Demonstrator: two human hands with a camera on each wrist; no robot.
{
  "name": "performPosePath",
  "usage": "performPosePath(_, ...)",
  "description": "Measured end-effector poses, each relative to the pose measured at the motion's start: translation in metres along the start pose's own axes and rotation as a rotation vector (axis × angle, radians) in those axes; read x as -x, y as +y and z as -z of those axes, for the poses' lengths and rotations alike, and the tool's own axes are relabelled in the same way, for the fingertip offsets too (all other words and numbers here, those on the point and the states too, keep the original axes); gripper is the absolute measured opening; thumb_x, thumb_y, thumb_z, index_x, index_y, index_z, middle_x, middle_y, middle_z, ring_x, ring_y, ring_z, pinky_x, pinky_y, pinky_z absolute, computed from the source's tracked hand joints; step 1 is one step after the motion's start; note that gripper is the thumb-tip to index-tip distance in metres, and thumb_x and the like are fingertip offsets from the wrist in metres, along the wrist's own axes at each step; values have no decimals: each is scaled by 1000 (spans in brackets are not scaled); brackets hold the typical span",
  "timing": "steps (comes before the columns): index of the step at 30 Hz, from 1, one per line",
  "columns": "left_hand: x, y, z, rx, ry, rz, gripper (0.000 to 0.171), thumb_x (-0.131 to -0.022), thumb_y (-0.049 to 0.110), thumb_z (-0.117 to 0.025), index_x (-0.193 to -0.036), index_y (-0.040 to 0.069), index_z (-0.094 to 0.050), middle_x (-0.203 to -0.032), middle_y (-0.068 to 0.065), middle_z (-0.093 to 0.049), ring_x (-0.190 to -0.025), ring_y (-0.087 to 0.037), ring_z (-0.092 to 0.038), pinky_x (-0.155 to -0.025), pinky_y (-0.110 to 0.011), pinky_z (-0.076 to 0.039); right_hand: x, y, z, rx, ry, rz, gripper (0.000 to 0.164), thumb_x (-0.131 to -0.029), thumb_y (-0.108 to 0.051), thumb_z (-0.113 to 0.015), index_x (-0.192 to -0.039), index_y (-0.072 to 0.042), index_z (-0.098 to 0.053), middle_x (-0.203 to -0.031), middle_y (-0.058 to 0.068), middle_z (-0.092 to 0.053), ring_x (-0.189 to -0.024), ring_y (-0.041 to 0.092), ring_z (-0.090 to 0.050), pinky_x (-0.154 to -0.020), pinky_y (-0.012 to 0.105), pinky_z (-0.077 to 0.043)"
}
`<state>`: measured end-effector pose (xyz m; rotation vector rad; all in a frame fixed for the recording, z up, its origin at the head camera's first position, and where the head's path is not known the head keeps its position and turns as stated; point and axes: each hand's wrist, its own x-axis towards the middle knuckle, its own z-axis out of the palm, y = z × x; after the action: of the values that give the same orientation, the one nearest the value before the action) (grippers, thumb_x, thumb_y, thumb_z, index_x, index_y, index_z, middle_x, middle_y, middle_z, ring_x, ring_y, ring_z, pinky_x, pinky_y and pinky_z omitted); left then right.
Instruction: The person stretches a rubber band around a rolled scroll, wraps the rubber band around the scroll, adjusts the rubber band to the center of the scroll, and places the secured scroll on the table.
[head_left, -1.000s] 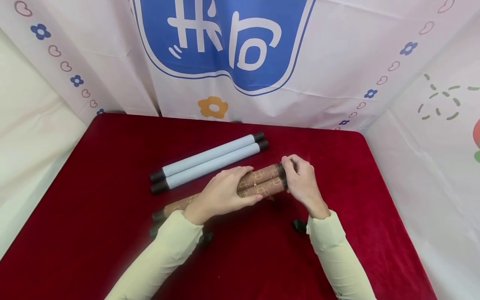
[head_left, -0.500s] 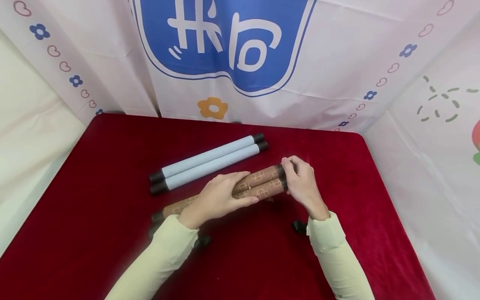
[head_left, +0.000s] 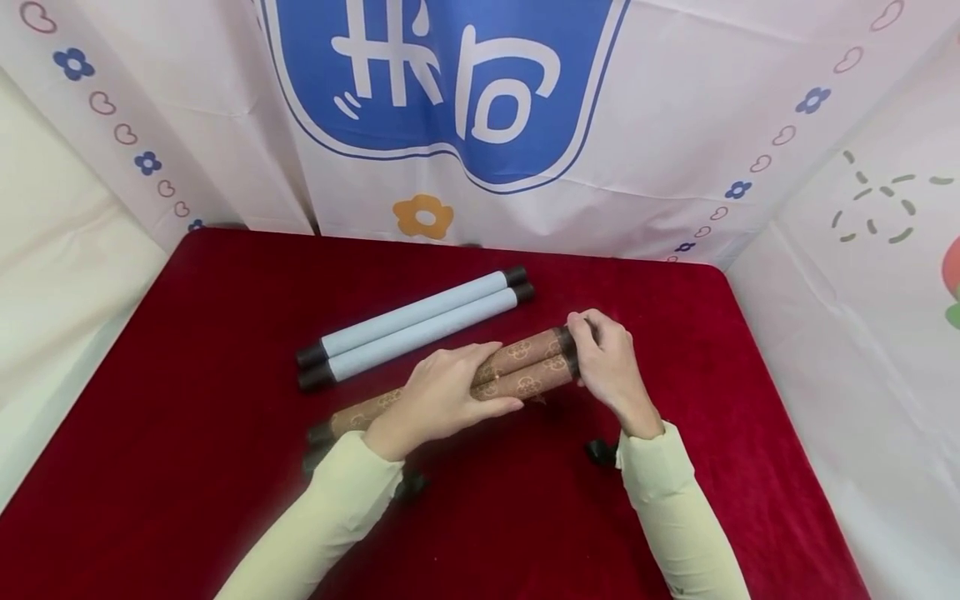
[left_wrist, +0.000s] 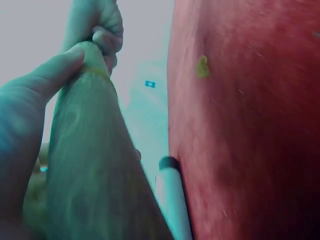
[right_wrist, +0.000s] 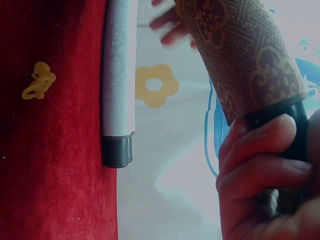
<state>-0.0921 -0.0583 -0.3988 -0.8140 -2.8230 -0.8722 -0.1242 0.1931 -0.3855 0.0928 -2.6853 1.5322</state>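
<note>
A rolled scroll (head_left: pixel 525 367) with two parallel brown, gold-patterned rolls and dark end caps slants across the table in the head view. My left hand (head_left: pixel 438 392) grips it around the middle, thumb on the near side and fingers over the far side. At its right end, my right hand (head_left: pixel 607 358) curls its fingers round the dark caps. The right wrist view shows those fingers on the black end cap (right_wrist: pixel 280 120) up close. My left forearm and sleeve partly cover the scroll's left end. Behind it lies a pale blue scroll (head_left: pixel 427 321), also a pair of rolls with dark caps.
Red velvet cloth (head_left: pixel 675 517) covers the table. White printed curtains (head_left: pixel 660 150) rise at its back and both sides. Small black devices (head_left: pixel 600 452) sit at the sleeve cuffs. In both wrist views a yellow squiggle (right_wrist: pixel 39 81) shows over the red cloth.
The left hand slides slightly left along the brown scroll, then both hands and the scroll shift a little to the right. Both keep their grip; the pale blue scroll stays put.
</note>
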Motion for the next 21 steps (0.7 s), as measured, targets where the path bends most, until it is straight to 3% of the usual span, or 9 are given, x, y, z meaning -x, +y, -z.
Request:
performPosePath(5,10,-7,7,-27,-17,19,75,-85,60,-82,-138,9,-64,-119,-2,-76,-99,-19,-74,-83,-44,-60,0,1,-2,-10,0,-7,44,-111,-43,-48,-101,-5,-69,-80,17,-64,-45,25,-59,-45,40,-55)
performPosePath(13,-3,3,1,-10,-25,-23,84,-84,64,-81,-141,6,-61,-118,-3,-74,-98,-20,-73,-80,-43,-61,1,0,-4,-12,3,-15,45,-110,-45,-48,-103,-6,-70,-84,18,-66,-46,24,-59,-46,40,-56)
performPosePath(21,17,-15,12,-68,-27,-22,80,-83,61,-83,-138,7,-64,-123,-4,-76,-103,-22,-75,-90,-45,-60,-1,2,0,-11,13,-17,45,-110,-45,-48,-103,-7,-70,-86,19,-67,-45,25,-58,-45,40,-55)
